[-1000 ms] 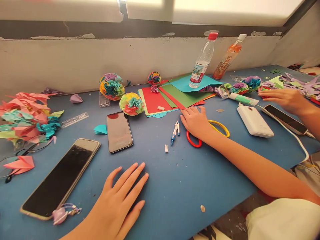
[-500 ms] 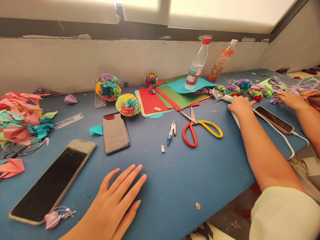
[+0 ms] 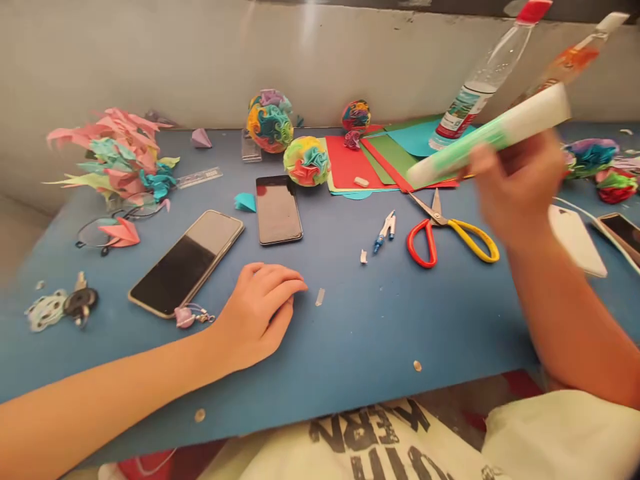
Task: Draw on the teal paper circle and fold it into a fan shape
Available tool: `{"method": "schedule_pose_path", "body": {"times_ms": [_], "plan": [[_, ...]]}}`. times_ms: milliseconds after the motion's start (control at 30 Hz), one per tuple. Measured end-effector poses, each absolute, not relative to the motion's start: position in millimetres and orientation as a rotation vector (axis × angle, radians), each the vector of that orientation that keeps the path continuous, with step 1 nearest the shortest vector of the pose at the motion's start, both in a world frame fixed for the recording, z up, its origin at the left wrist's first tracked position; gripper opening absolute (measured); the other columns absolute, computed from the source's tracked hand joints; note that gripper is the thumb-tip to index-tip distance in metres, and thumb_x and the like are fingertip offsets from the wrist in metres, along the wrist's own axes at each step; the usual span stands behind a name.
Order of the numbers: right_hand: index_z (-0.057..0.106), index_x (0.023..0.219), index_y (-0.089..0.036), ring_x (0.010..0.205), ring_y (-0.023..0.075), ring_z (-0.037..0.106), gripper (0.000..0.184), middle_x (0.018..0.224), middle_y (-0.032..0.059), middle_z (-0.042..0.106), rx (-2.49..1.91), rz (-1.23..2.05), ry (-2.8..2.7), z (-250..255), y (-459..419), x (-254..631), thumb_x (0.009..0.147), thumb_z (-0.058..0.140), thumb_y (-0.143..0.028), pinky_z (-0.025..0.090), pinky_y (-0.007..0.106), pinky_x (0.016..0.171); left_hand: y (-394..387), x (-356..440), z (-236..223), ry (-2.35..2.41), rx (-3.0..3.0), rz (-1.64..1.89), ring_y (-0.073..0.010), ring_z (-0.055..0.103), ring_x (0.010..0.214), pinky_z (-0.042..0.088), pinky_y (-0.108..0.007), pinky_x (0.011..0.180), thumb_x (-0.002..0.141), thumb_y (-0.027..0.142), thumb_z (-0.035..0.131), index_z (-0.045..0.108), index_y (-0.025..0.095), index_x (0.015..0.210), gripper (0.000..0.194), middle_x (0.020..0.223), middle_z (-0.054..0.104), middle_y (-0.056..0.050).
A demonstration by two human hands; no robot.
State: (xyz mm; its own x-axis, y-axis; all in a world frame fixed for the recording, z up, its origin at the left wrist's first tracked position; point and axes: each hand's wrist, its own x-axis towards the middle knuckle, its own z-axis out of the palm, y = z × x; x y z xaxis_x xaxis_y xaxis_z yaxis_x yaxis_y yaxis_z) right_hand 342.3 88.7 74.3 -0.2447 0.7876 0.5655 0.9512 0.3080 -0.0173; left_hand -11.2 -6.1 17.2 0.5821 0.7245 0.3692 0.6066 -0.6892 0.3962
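My left hand [image 3: 257, 313] rests on the blue table [image 3: 350, 333] with its fingers curled loosely down, holding nothing, just right of a large phone [image 3: 187, 261] with a small charm. My right hand [image 3: 515, 190] is raised above the table, blurred by motion, and closed round a white and green tube [image 3: 487, 137] that points up to the right. Below it lie scissors [image 3: 450, 233] with one red and one yellow handle, and a small compass [image 3: 384, 231].
A second phone [image 3: 278, 209], paper flower balls [image 3: 306, 160], coloured paper sheets [image 3: 360, 163], two bottles [image 3: 483, 77] and a white power bank [image 3: 575, 239] lie farther back. Folded paper shapes [image 3: 120, 157] and glasses [image 3: 107, 230] are at the left.
My right hand picked the tube up from the table's right side and lifted it toward the middle. My left hand's fingers curled in. The view tilted down and shifted left.
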Motion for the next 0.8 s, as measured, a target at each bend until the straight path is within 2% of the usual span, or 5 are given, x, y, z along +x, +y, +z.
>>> {"method": "schedule_pose_path", "body": {"times_ms": [167,300,400,533,800], "plan": [[0.057,0.105,-0.013,0.077,0.0191,0.057,0.030,0.093,0.0101,0.065,-0.931,-0.101,-2.546,74.9,28.2,240.0,0.092,0.037,-0.032,0.045,0.038,0.082,-9.2,-12.0,18.5,1.047,2.658,0.837,-0.0180,0.055,0.082,0.037,-0.041,0.082,0.084,0.003,0.037,0.058,0.017,0.093,0.026,0.091,0.064,-0.006],[0.059,0.107,-0.007,0.060,0.0176,0.051,0.034,0.069,0.0050,0.061,-0.846,-0.270,-2.828,57.8,2.5,223.0,0.094,0.038,-0.030,0.042,0.037,0.071,-10.4,-14.2,22.6,1.123,2.502,0.989,-0.0155,0.050,0.072,0.038,-0.036,0.072,0.085,0.001,0.033,0.054,0.017,0.089,0.026,0.075,0.055,-0.002],[0.054,0.122,-0.001,0.082,0.0236,0.058,0.043,0.095,0.0142,0.067,-0.912,-0.409,-2.856,34.2,-12.9,214.7,0.096,0.037,-0.030,0.040,0.041,0.077,-11.2,-15.0,23.0,1.187,2.457,1.111,-0.0179,0.050,0.081,0.039,-0.037,0.074,0.086,0.004,0.035,0.050,0.016,0.096,0.022,0.085,0.054,-0.005],[0.044,0.133,0.003,0.122,0.0311,0.046,0.055,0.135,0.0215,0.049,-1.122,-0.421,-2.791,16.5,-7.8,207.2,0.098,0.028,-0.037,0.032,0.049,0.097,-11.3,-14.4,19.5,1.167,2.510,1.109,-0.0206,0.050,0.093,0.039,-0.040,0.081,0.086,0.004,0.037,0.047,0.015,0.105,0.024,0.102,0.053,-0.009],[0.039,0.137,0.005,0.136,0.0347,0.032,0.066,0.144,0.0234,0.036,-1.187,-0.257,-2.784,20.0,6.7,202.9,0.097,0.023,-0.045,0.024,0.053,0.108,-11.6,-12.8,18.7,1.172,2.519,1.139,-0.0216,0.051,0.094,0.039,-0.041,0.083,0.086,0.007,0.038,0.045,0.017,0.109,0.026,0.103,0.053,-0.009]]}}
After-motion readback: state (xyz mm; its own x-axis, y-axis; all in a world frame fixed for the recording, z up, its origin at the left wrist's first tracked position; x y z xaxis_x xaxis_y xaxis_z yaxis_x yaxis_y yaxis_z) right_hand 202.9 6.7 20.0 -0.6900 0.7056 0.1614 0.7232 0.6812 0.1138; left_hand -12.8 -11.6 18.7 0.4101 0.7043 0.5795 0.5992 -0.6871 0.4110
